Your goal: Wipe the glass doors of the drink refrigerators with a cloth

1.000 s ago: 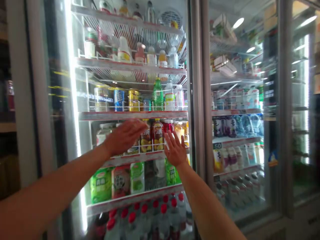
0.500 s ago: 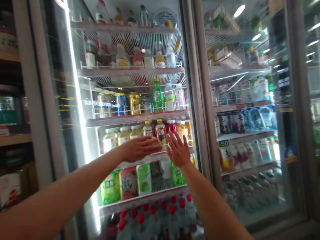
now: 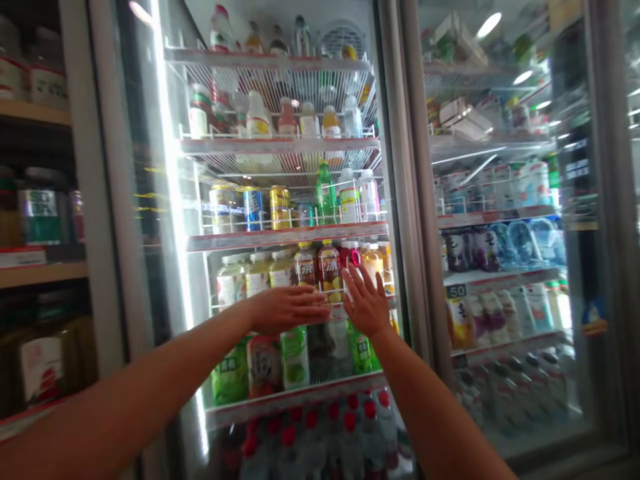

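Observation:
My left hand [image 3: 289, 309] is stretched out flat with its fingers pointing right, holding nothing. Beside it my right hand [image 3: 367, 302] is raised, fingers spread and empty. A small gap lies between the two hands. Both appear in front of a lit drinks fridge, at the level of a shelf with tea bottles [image 3: 329, 265] and pale-labelled bottles [image 3: 231, 280]. Below the left hand are a green drink pack [image 3: 295, 360] and a reddish pack [image 3: 264, 365]. I cannot tell whether either hand touches anything.
Higher up stand a green bottle [image 3: 326, 193], a blue can [image 3: 253, 208] and a gold can [image 3: 280, 207]. Red-capped bottles [image 3: 349, 423] fill the bottom. A metal door frame [image 3: 413, 200] separates a second fridge at right. Wooden shelves [image 3: 40, 273] with jars stand at left.
The view has turned slightly left, so the fridge sits further right in the picture. Both hands stay outstretched and sit slightly lower against the shelves.

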A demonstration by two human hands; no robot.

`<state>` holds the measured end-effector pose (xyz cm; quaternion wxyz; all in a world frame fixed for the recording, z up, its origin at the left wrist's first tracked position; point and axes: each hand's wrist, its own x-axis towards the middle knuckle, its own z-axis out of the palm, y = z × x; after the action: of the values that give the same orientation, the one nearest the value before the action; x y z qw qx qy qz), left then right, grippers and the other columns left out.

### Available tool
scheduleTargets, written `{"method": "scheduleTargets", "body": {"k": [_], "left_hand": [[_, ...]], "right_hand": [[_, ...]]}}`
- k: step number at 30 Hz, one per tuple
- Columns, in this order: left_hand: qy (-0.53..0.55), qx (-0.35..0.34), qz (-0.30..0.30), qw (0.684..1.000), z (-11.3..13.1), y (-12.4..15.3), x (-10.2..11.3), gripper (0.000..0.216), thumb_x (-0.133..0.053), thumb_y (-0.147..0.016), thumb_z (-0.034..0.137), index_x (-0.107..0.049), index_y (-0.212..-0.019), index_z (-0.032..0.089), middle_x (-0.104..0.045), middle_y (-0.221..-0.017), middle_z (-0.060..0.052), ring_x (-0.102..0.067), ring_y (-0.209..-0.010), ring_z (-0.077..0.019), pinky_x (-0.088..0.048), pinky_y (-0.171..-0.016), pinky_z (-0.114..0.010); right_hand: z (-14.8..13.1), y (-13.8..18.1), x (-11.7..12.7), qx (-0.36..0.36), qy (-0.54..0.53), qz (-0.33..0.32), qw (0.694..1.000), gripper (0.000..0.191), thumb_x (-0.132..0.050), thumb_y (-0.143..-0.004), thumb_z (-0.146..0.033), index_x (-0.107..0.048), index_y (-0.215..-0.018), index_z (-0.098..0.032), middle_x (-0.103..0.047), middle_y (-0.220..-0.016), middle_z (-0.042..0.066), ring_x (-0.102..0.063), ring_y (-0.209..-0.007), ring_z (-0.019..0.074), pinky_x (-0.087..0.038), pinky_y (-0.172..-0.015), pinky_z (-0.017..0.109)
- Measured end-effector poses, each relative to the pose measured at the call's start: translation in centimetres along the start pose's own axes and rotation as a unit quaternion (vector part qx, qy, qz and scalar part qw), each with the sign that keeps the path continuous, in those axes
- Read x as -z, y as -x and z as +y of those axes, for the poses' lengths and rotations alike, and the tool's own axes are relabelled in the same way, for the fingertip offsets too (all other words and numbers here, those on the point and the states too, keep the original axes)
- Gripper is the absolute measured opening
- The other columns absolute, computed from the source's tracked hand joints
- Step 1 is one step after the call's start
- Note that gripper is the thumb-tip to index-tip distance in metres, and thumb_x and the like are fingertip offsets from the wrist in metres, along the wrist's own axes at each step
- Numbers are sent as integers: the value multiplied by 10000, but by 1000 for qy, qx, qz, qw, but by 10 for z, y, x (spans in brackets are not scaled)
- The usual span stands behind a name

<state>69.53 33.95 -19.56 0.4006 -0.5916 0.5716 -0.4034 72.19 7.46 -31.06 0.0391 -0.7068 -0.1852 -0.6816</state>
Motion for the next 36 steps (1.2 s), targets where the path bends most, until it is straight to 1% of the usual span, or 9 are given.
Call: {"method": "scheduleTargets", "body": {"k": [4, 8, 11, 15, 18, 23, 26, 31, 36], "left_hand": [[-18, 234, 44, 971, -48, 11, 20, 574, -393, -1002, 192, -302, -1552, 328, -363, -1592, 32, -268, -1506, -185, -211, -1268, -468], [-85, 548, 178, 813, -42, 15, 15, 667, -432, -979, 205, -183, -1597, 236, -272, -1628, -105, -215, -1519, -320, -254, -1210, -603], [-89, 473, 150, 864, 18, 19, -12, 742, -478, -957, 212, -117, -1606, 208, -265, -1628, -125, -196, -1521, -337, -267, -1212, -570], [-10, 69, 41, 997, 48, 43, -24, 620, -474, -972, 253, -292, -1561, 326, -391, -1581, 30, -301, -1491, -179, -188, -1273, -376], [-26, 201, 38, 978, 1, 62, -1, 568, -452, -984, 208, -353, -1536, 300, -420, -1564, 5, -313, -1484, -227, -178, -1269, -465], [-96, 555, 168, 809, -36, 66, 17, 566, -417, -1004, 195, -295, -1554, 143, -276, -1625, -132, -278, -1485, -342, -283, -1206, -568], [-109, 501, 152, 845, 6, 62, -3, 643, -487, -965, 203, -273, -1567, 136, -310, -1601, -178, -254, -1495, -364, -286, -1202, -565], [18, 82, 18, 996, 17, 69, -8, 584, -482, -957, 190, -396, -1506, 370, -475, -1524, 40, -369, -1457, -175, -234, -1252, -386], [-86, 451, 124, 879, -41, 72, 14, 554, -437, -980, 163, -381, -1526, 239, -409, -1570, -52, -324, -1471, -272, -240, -1224, -527]], "right_hand": [[-1, 0, 0, -1, 2, 2, 1000, 696, -470, -986, -273, -152, -1603, -240, -398, -1583, 23, -234, -1522, 214, -75, -1262, 483], [0, 0, 1, 1, 6, -3, 1000, 685, -458, -990, -281, -158, -1603, -232, -376, -1594, 17, -219, -1526, 214, -68, -1261, 480], [0, 0, 1, 2, 7, 2, 1000, 695, -467, -986, -274, -151, -1604, -230, -383, -1590, 13, -224, -1524, 211, -58, -1262, 470], [-1, -1, 3, 4, 10, 6, 1000, 713, -479, -980, -271, -141, -1606, -233, -389, -1587, 18, -247, -1517, 217, -55, -1260, 466], [-2, -2, 4, 3, 14, 3, 1000, 717, -468, -984, -269, -118, -1609, -238, -400, -1581, 24, -256, -1514, 225, -67, -1257, 471], [-2, -1, 3, 2, 12, 3, 1000, 727, -470, -982, -275, -104, -1610, -246, -399, -1581, 29, -271, -1509, 232, -78, -1254, 479], [-2, 1, 2, 0, 9, 7, 1000, 728, -471, -980, -262, -105, -1609, -248, -396, -1582, 27, -278, -1506, 229, -85, -1253, 482], [-2, 0, 3, -1, 14, 9, 1000, 708, -474, -983, -270, -140, -1606, -252, -405, -1577, 25, -281, -1506, 222, -92, -1253, 473], [-3, 0, 2, -5, 14, 4, 1000, 704, -474, -982, -268, -147, -1605, -257, -396, -1582, 19, -272, -1509, 218, -97, -1252, 475]]}}
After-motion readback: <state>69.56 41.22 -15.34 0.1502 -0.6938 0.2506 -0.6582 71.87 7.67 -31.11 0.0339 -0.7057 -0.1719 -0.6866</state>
